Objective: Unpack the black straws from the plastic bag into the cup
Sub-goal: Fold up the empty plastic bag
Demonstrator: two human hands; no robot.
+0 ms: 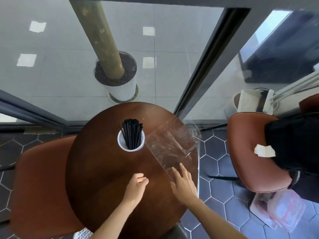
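Observation:
A bundle of black straws (132, 133) stands upright in a white cup (130, 147) near the middle of the round brown table (96, 169). To the right of the cup lies a clear plastic bag (170, 144), flat, with no straws in it, its far end hanging over the table's right edge. My right hand (183, 182) rests with fingers spread on the near end of the bag. My left hand (137, 184) hovers over the table beside it, fingers loosely curled, holding nothing.
A brown chair (39, 187) stands left of the table and another (248, 152) to the right, bearing a dark bag (293, 144). A glass wall runs behind the table, with a potted trunk (119, 78) beyond it. Plastic packaging (279, 211) lies on the floor at right.

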